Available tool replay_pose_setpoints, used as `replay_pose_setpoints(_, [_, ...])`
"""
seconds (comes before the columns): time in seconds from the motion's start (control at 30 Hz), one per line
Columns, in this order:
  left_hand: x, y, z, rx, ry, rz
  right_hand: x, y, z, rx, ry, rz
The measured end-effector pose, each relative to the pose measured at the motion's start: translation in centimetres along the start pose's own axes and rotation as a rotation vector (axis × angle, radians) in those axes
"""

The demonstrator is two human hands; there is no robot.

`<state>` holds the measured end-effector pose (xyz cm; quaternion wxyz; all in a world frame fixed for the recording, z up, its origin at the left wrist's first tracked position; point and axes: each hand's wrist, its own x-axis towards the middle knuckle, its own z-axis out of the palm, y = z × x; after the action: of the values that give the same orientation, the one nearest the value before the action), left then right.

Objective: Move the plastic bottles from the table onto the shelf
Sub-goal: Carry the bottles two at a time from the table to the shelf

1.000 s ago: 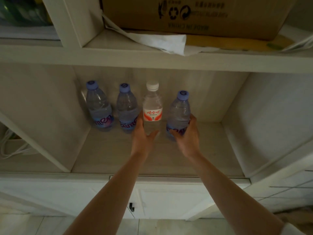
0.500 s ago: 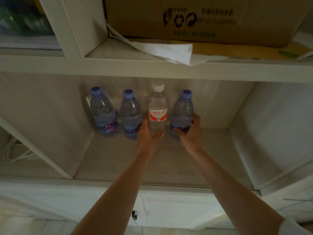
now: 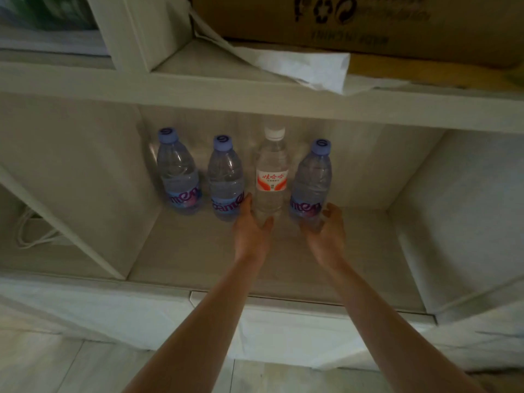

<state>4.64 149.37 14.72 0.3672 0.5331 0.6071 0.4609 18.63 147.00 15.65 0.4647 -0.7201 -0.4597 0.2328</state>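
At the foot of the white-capped bottle [image 3: 271,177], the left hand [image 3: 251,232] curls round the base, thumb on the right side and fingers wrapping the left, so it grasps this bottle with the red and white label. Just right of it, the right hand [image 3: 326,234] sits at the base of the rightmost blue-capped bottle [image 3: 311,182], its fingers loosely spread and curved beside the bottle; whether they touch the plastic I cannot tell, and the grip looks released. Both bottles stand upright on the shelf [image 3: 198,251], near its back wall. Left of them stand two more upright bottles in the same row: the second blue-capped bottle [image 3: 225,180], just beside the left hand's fingers, and the leftmost blue-capped bottle [image 3: 178,173] close to the compartment's left wall. On the board above lie a cardboard box [image 3: 354,24] and a white paper sheet [image 3: 306,68] hanging over the edge. A white cord [image 3: 28,231] shows in the neighbouring left compartment.
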Motion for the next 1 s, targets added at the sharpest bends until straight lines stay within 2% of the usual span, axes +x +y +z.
replay_pose_setpoints(0.13, [-2.5, -0.6, -1.8, -0.051, 0.024, -0.033, -3.8, 0.5, 0.1, 0.074, -0.082, -0.058])
replay_pose_setpoints(0.37, [-7.6, -0.8, -6.3, 0.014, 0.172, 0.061, -8.4, -0.2, -0.2, 0.052, -0.243, -0.216])
replay_pose_setpoints(0.53, [-13.0, -2.0, -8.9, 0.082, 0.328, 0.013, -12.0, -1.6, -0.5, 0.098, -0.451, -0.38])
replay_pose_setpoints(0.63, [-17.8, -3.3, -10.1, 0.102, 0.458, -0.056, -14.9, -1.9, -0.4, 0.112, -0.641, -0.469])
replay_pose_setpoints(0.73, [-22.0, -4.4, -11.3, 0.14, 0.516, -0.145, -17.4, -1.8, 0.1, 0.119, -0.789, -0.479])
replay_pose_setpoints(1.0, [-40.6, -6.0, -14.4, 0.198, 1.047, -0.403, -30.4, 0.7, 0.6, 0.032, -1.327, -0.638])
